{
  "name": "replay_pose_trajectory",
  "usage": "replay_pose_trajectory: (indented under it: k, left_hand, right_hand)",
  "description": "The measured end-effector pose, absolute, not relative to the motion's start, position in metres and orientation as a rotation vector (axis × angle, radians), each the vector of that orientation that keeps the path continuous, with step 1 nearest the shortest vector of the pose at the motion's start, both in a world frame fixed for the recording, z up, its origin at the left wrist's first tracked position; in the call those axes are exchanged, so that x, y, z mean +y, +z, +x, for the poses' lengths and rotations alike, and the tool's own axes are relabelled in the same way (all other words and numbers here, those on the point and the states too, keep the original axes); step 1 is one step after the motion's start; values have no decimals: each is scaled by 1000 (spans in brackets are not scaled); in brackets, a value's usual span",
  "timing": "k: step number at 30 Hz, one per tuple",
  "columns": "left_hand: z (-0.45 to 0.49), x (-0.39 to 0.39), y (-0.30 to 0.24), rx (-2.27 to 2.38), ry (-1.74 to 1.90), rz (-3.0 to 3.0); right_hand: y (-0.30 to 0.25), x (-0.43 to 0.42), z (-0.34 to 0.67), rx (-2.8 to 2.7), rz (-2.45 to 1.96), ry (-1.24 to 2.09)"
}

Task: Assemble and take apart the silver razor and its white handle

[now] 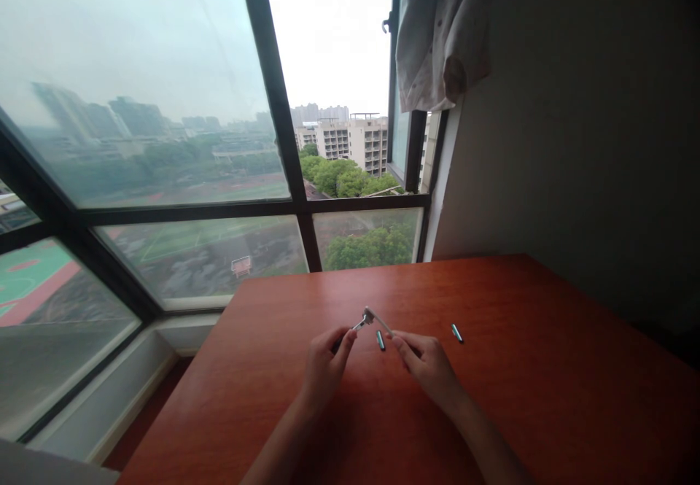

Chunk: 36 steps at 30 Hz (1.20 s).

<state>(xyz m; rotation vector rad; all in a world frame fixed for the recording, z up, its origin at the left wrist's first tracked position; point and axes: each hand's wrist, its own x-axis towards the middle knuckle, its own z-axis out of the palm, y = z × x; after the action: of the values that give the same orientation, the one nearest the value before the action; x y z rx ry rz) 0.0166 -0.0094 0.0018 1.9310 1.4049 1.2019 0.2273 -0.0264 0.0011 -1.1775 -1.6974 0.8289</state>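
My left hand [324,362] is closed in a pinch on the handle of what looks like a small silver razor [359,323], its wider head tilted up and to the right. Pinched in my right hand [429,365] is a thin white stick [381,322], slanting up and left. The stick's far end meets the razor's head or lies just in front of it; I cannot tell which. Between the hands, a short dark-green and silver piece [380,340] lies on the table. A similar small piece [457,333] lies further right, beyond my right hand.
The reddish-brown wooden table [262,383] reaches to the windows at the back. One window pane [405,91] stands open, with a bunched curtain [437,40] hanging above. A grey wall [563,149] rises on the right, and a low white ledge [139,375] runs along the left.
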Motion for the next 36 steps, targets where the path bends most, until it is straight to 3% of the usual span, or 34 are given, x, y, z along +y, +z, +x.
replay_pose_trajectory:
  k: [24, 36]
  left_hand:
    - [14, -7, -3, 1460, 1293, 1850]
    - [19, -10, 1, 1335, 1233, 1850]
  right_hand:
    - [-5, -26, 226, -1666, -1177, 938]
    - [-9, -27, 224, -1493, -1105, 1194]
